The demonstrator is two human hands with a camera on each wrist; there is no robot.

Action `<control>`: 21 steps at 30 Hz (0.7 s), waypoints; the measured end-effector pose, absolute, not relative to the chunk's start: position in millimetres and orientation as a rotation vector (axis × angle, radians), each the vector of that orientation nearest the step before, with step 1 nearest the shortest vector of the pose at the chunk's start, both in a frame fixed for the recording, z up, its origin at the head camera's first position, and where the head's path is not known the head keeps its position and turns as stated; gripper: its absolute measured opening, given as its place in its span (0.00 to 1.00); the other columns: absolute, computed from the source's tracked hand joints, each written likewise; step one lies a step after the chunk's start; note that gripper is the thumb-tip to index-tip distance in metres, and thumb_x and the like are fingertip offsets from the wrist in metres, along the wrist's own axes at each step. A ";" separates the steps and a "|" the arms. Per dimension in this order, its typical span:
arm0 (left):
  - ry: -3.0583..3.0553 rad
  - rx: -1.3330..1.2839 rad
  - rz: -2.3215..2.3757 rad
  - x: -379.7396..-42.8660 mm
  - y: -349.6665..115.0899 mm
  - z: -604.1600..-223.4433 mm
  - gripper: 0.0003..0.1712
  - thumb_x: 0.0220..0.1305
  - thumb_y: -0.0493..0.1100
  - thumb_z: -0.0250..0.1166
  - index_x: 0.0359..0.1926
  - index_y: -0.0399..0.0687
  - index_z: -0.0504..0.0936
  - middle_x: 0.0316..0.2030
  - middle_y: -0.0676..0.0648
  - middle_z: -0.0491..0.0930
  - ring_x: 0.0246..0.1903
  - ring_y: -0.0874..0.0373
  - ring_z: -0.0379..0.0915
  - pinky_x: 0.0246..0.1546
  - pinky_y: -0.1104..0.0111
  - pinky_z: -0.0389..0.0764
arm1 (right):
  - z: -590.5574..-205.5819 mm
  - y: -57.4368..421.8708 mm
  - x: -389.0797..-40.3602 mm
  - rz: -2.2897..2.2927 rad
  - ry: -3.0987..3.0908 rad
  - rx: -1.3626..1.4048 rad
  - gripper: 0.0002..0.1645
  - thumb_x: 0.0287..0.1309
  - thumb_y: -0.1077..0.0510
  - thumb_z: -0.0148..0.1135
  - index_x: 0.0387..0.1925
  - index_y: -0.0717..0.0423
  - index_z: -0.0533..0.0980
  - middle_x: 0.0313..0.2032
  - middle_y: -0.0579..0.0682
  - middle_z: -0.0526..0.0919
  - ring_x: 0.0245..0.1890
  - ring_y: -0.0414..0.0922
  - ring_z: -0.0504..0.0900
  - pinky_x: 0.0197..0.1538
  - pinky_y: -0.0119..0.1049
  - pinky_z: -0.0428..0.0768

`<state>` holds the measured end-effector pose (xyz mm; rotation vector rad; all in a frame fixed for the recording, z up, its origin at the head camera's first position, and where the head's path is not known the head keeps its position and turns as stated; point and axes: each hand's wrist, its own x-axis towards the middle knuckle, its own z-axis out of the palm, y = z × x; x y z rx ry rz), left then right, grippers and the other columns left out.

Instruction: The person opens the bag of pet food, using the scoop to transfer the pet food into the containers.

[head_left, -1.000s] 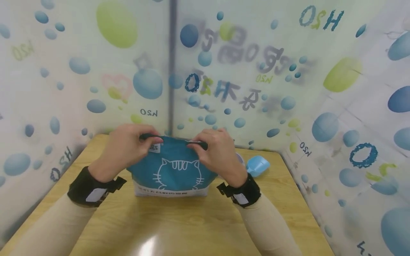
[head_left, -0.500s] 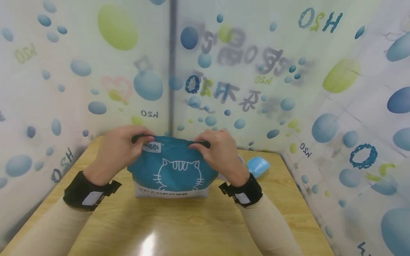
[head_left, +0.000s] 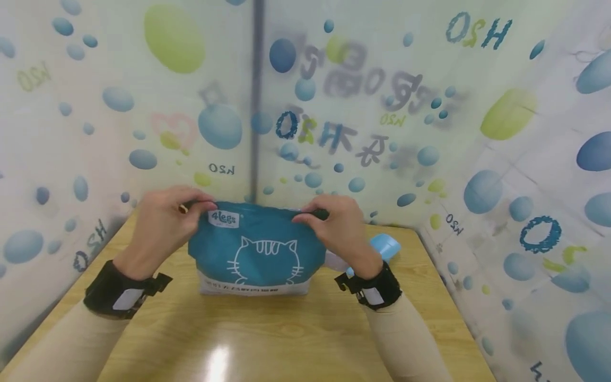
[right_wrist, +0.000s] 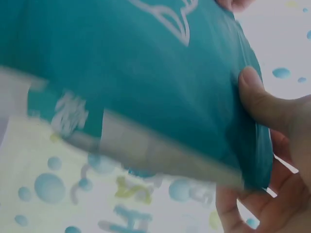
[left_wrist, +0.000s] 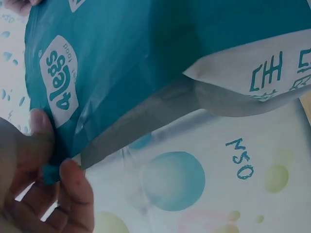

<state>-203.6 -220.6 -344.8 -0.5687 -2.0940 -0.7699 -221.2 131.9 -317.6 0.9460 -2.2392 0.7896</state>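
A teal and white pet food bag (head_left: 267, 249) with a white cat outline and a "4Legs" label stands upright on the wooden table. Its top left corner is pinched between the thumb and fingers of my left hand (head_left: 164, 225). My right hand (head_left: 339, 228) pinches the top right corner the same way. Between the two hands the top edge runs nearly straight. The left wrist view shows the bag's grey and white side fold (left_wrist: 146, 121) below my thumb. In the right wrist view my thumb (right_wrist: 262, 102) presses the teal front near the corner.
A light blue scoop (head_left: 385, 245) lies behind my right wrist, partly hidden by it. A pale object (head_left: 335, 262), mostly covered by the bag and hand, sits beside the bag. Dotted curtains (head_left: 305, 175) enclose the wooden table (head_left: 286, 339) at the back and sides.
My hands have moved apart along the bag's top edge, left hand leftward and right hand rightward. The top is stretched wider, and the whole label now shows. The bag's base has stayed put.
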 end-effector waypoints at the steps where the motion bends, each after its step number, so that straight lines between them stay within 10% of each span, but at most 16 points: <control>1: -2.096 -0.562 -0.779 -203.2 -221.7 -345.1 0.10 0.66 0.26 0.83 0.42 0.43 0.99 0.37 0.44 0.98 0.31 0.52 0.91 0.36 0.87 0.71 | -318.3 135.5 -221.4 0.832 -2.236 0.933 0.07 0.62 0.58 0.90 0.39 0.52 0.96 0.36 0.49 0.98 0.38 0.46 0.96 0.45 0.47 0.93; 9: -2.104 -0.483 -0.788 -202.3 -227.5 -345.6 0.16 0.68 0.22 0.77 0.42 0.47 1.01 0.35 0.45 0.98 0.30 0.56 0.88 0.38 0.90 0.72 | -327.8 145.3 -224.9 0.949 -2.197 0.972 0.06 0.68 0.59 0.86 0.42 0.54 0.94 0.39 0.51 0.96 0.43 0.47 0.94 0.50 0.43 0.91; 21: -2.161 -0.461 -0.797 -198.7 -232.9 -342.8 0.06 0.67 0.30 0.84 0.40 0.44 0.98 0.33 0.43 0.97 0.26 0.61 0.83 0.31 0.87 0.71 | -345.3 169.2 -225.1 1.337 -2.168 0.756 0.04 0.67 0.64 0.85 0.39 0.54 0.94 0.26 0.54 0.90 0.25 0.45 0.77 0.32 0.33 0.70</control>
